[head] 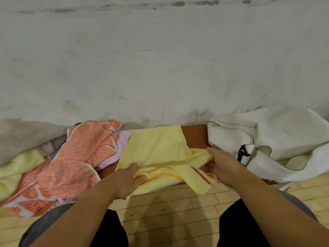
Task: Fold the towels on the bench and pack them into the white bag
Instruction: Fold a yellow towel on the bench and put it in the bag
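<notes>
While the striped hem of the yellow towel (156,148) is pinched by the left hand (124,177) and its bunched side gripped by the right hand (220,164), folding is judged barely begun at the front edge of the bench (195,136). An orange patterned towel (83,154) and grey towel (23,136) are heaped unfolded at the left end; pale cloth (297,162) is seen inside the white bag (276,129) at the right end.

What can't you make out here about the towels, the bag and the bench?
White bag: head view, cut off by the right edge; inside, only pale shapes show through the opening.
Lilac towel: head view, mostly hidden under the orange towel.
Grey towel: head view, cut off by the left edge.
Bench: head view, largely covered by towels and bag.
</notes>
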`<state>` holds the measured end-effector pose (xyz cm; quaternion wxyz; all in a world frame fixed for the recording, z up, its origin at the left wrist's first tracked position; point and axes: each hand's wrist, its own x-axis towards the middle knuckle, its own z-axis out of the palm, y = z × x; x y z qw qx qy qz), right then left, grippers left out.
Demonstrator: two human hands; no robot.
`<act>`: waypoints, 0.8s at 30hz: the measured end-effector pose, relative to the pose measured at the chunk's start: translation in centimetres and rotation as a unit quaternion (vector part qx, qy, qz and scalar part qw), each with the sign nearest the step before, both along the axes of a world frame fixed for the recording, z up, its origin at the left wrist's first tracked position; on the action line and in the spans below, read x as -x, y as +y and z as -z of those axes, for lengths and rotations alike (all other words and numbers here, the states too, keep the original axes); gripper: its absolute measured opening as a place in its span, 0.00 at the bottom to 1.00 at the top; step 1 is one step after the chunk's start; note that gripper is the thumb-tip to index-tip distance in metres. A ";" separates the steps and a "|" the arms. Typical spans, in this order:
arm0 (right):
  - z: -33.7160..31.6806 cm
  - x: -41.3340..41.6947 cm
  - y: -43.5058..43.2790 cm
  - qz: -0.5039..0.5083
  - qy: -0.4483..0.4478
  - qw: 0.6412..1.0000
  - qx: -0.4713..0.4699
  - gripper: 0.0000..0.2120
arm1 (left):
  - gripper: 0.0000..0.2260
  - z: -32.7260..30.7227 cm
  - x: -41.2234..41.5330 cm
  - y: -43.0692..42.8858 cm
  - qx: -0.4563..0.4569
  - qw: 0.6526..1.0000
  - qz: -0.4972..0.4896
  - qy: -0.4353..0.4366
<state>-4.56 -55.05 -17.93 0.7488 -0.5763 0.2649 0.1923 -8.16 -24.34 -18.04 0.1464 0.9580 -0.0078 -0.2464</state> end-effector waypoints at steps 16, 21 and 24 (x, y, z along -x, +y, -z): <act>0.9 -0.2 0.1 -0.013 -0.020 0.983 0.182 0.11 | 0.26 1.4 -0.6 -0.2 -0.087 0.996 -0.026 0.015; 0.1 -0.7 -0.5 0.142 -0.071 0.983 -0.086 0.07 | 0.25 1.6 -0.7 0.1 -0.111 0.993 -0.026 0.009; 0.2 -0.4 -0.2 0.076 0.029 0.994 -0.074 0.06 | 0.27 1.8 -0.7 0.0 -0.102 0.994 -0.030 0.017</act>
